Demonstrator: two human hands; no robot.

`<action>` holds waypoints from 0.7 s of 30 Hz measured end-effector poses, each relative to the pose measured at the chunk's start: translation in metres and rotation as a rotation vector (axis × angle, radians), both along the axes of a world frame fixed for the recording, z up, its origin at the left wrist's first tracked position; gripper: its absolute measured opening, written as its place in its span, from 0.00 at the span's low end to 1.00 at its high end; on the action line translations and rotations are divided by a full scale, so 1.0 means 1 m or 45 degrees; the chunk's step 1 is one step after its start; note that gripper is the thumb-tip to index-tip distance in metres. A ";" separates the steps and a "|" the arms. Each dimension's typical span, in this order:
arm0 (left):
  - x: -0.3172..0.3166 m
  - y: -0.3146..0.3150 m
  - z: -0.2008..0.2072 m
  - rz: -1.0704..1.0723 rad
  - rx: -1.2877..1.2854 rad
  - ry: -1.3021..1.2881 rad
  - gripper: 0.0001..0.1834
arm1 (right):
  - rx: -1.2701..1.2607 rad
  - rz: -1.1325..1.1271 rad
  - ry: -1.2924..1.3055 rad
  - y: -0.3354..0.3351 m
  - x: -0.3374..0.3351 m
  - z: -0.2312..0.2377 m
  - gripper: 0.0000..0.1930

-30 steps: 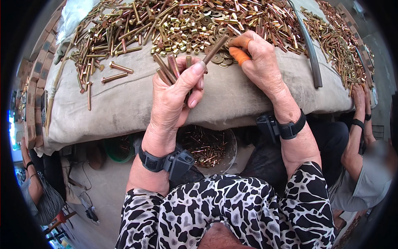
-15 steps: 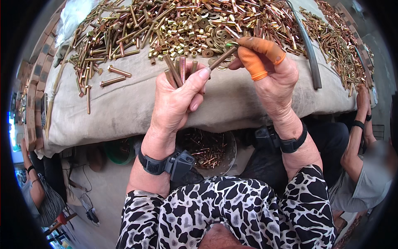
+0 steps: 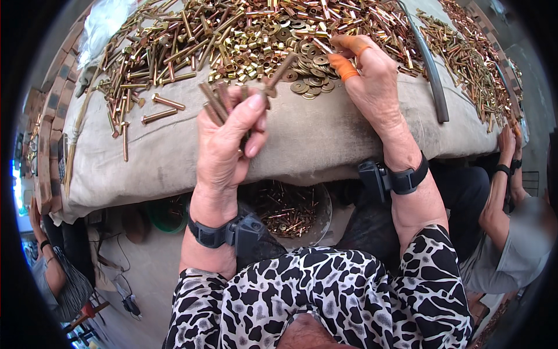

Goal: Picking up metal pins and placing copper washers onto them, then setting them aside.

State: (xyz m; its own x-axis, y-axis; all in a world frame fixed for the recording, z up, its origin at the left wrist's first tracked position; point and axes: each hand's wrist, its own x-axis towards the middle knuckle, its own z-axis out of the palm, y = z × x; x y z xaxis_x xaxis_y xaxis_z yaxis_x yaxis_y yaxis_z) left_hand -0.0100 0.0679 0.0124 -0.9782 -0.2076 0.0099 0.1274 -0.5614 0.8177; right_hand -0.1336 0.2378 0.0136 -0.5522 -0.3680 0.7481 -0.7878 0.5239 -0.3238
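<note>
Left hand [image 3: 224, 139], shifted leftward, grips bolts [image 3: 216, 103]; right hand [image 3: 375, 81] is beside washers [image 3: 317, 72], its grip unclear.

Black-white-grey patterned top [image 3: 325, 285] | black wrist straps [image 3: 208, 235] | boxy dark modules [image 3: 249, 232] | orange finger covers [image 3: 343, 68] | dark trousers [image 3: 371, 230]

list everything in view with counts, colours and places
Cloth: one, beige, under heaps
Bolts: many, gold, mostly heaped on cloth
Short tubes: many, gold, mid-heap
Washers: many, gold, beside short tubes
Long strip: one, grey, right side
Plastic sheet: one, clear, top left
Bricks: several, brown, left edge
Tub: one, pale, below cloth
Bucket: one, green, left of tub
Other people: two, greyish clothes, side edges
Shirt: one, black-and-white, bottom
Wrist straps: two, black, wrists
Left hand: one, bare, gripping bolts
Right hand: one, orange finger covers, by washers
</note>
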 end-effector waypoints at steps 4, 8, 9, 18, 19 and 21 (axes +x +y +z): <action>0.004 -0.013 0.001 0.040 -0.082 0.036 0.06 | 0.187 -0.075 0.047 0.000 -0.013 -0.013 0.11; 0.008 -0.017 -0.002 0.089 -0.103 0.009 0.07 | 0.150 -0.103 -0.243 0.000 -0.010 -0.007 0.11; 0.009 -0.017 -0.003 0.077 -0.140 0.005 0.06 | 0.036 -0.066 -0.507 0.000 -0.008 -0.005 0.10; 0.009 -0.017 -0.004 0.064 -0.220 -0.016 0.05 | 0.023 -0.027 -0.533 -0.001 -0.002 -0.004 0.12; 0.009 -0.016 -0.004 0.070 -0.217 -0.015 0.05 | -0.274 0.163 -0.749 0.001 -0.004 -0.004 0.12; 0.009 -0.016 -0.003 0.073 -0.220 -0.015 0.05 | -0.692 0.498 -1.066 0.006 -0.004 0.000 0.13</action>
State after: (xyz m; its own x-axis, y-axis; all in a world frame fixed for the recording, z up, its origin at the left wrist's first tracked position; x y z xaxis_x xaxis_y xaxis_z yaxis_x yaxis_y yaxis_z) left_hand -0.0013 0.0520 0.0089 -0.9650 -0.2592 0.0387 0.1449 -0.4047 0.9029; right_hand -0.1377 0.2439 0.0139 -0.8814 -0.3627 0.3025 -0.2885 -0.0937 -0.9529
